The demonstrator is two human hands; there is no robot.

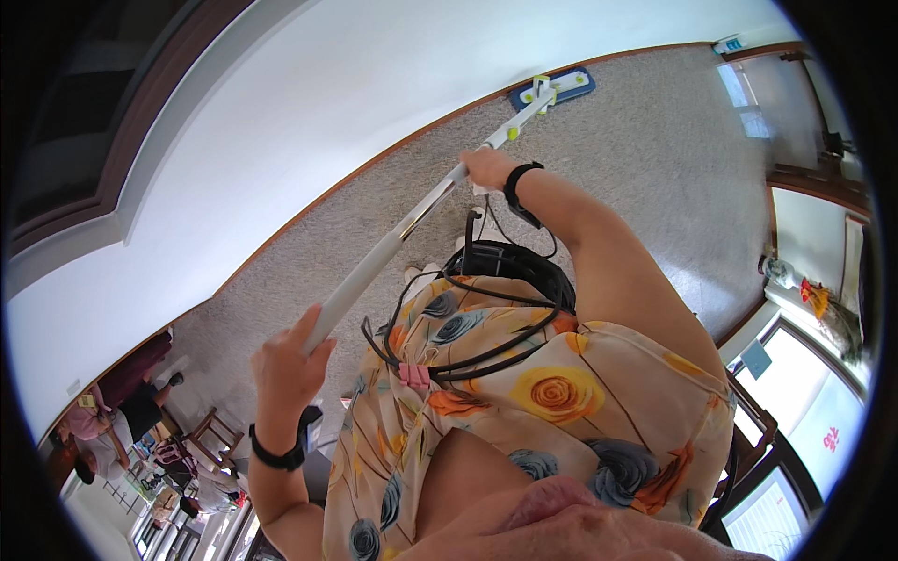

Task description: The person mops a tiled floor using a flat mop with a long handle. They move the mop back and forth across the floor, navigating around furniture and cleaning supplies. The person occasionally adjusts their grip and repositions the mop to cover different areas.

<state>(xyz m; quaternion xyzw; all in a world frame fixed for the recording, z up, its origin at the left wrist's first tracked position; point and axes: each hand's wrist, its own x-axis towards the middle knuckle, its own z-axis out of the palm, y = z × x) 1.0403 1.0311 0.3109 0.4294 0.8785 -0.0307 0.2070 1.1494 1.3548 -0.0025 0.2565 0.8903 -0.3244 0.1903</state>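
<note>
My left hand (287, 365) is closed around the upper end of a long white and silver mop handle (379, 259). Farther down the same handle, my right hand (487, 168) grips it. A flat mop head (554, 89), white and green with a blue pad, lies on the grey speckled floor (631, 140) beside the brown baseboard. Black bands with small devices circle both wrists. Black cables (505, 357), gathered by a pink clip (414, 376), cross my floral top, and a black pouch (491, 259) sits at my waist. White shoes show partly below it.
A white wall (337, 112) with a brown baseboard (351, 179) runs along the left. Several people are at the lower left, near a wooden chair (214, 438). At the right are a vase (777, 270), a rooster-like ornament (814, 298) and glass doors (786, 372).
</note>
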